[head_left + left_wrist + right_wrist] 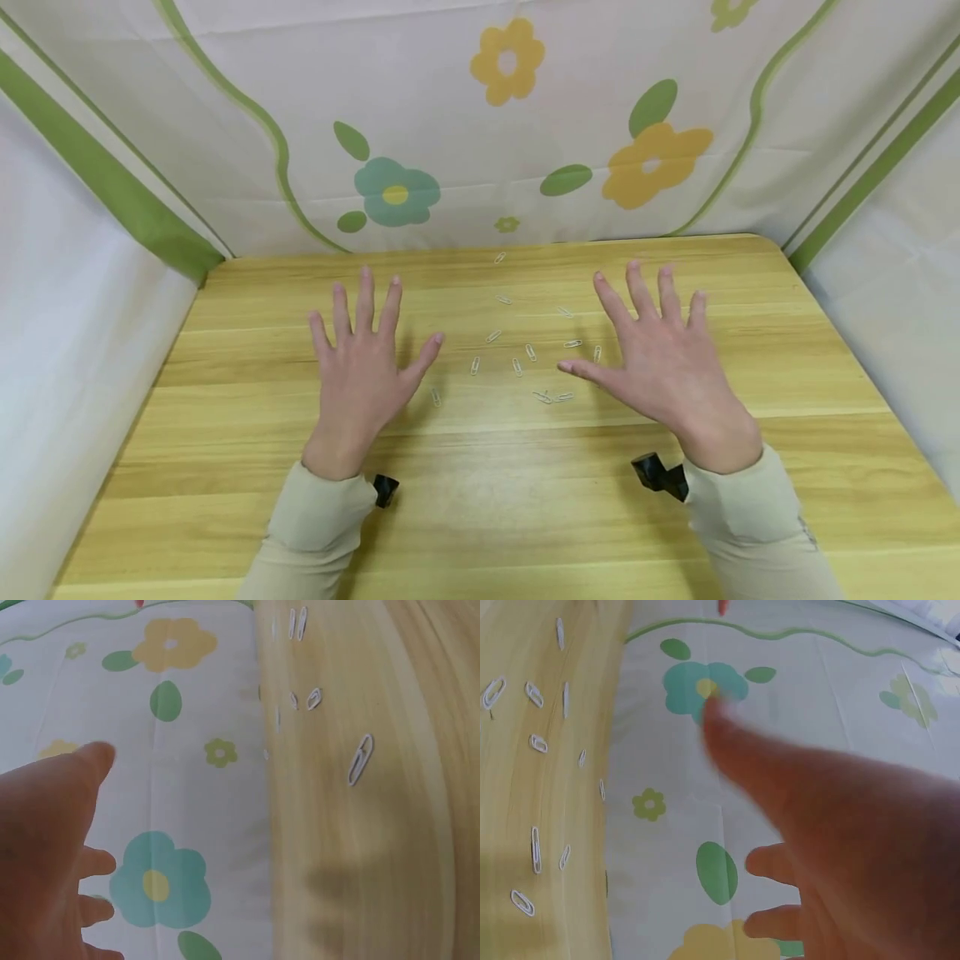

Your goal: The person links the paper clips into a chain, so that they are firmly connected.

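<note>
Several white paper clips (517, 367) lie scattered over the middle of the wooden table (480, 500). My left hand (363, 375) hovers above the table to their left, fingers spread and straight, holding nothing. Just by its thumb in the head view lies one paper clip (436, 397), seen larger as a single clip (361, 760) in the left wrist view. To the right, my right hand (663, 358) is likewise spread wide with nothing in it. Its thumb points toward the clips, and a paper clip (597, 354) shows beside that thumb. Two clips (551, 397) near the front lie close together.
A white curtain (465, 125) with flowers and green vines hangs along the table's back edge. White cloth walls (75, 292) stand on both sides. A small black device (660, 475) sticks out at the right cuff, another black piece (386, 490) at the left cuff.
</note>
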`<state>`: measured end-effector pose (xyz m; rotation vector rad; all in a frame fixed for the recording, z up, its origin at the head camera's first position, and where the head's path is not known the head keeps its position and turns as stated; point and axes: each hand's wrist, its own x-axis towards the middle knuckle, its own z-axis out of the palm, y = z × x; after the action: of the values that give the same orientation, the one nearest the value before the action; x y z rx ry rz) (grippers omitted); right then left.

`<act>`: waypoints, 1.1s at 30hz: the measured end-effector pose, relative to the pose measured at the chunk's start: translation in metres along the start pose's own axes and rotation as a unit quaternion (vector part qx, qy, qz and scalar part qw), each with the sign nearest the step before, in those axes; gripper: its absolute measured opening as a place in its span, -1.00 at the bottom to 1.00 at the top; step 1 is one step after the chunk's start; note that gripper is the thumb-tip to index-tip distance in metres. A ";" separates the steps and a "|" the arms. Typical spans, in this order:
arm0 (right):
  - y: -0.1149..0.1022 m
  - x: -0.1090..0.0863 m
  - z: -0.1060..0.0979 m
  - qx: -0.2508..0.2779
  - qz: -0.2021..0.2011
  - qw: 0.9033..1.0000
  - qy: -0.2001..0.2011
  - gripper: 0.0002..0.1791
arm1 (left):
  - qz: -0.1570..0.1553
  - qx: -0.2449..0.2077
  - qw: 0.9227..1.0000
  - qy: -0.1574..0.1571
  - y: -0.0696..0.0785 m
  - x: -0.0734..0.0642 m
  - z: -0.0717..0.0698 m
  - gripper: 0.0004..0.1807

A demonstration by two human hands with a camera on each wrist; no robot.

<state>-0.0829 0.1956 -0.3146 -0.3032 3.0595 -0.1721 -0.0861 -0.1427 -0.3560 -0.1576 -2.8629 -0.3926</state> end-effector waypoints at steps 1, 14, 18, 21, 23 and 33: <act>0.000 0.000 0.001 0.003 -0.007 1.000 -0.005 0.21 | 0.002 -0.003 1.000 -0.002 0.000 0.000 0.001 -0.06; -0.005 0.008 0.043 0.103 -0.063 0.993 0.018 -0.62 | -0.006 -0.182 0.976 -0.119 -0.016 -0.012 0.016 -0.69; -0.010 0.009 0.055 0.123 -0.069 0.990 0.032 -0.75 | -0.029 -0.224 0.958 -0.175 -0.018 -0.019 0.020 -0.74; -0.014 0.010 0.061 0.147 -0.075 0.986 0.027 -0.81 | -0.047 -0.232 0.949 -0.208 -0.018 -0.025 0.024 -0.73; -0.016 0.011 0.065 0.165 -0.088 0.982 0.023 -0.84 | -0.054 -0.231 0.946 -0.219 -0.017 -0.028 0.026 -0.74; -0.025 0.012 0.080 0.204 -0.105 0.973 0.002 -0.82 | -0.041 -0.219 0.952 -0.210 -0.010 -0.029 0.026 -0.78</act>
<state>-0.0840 0.1609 -0.3913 -0.5907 2.8904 -0.7970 -0.0654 -0.1471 -0.3904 -0.2237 -3.1469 -1.1366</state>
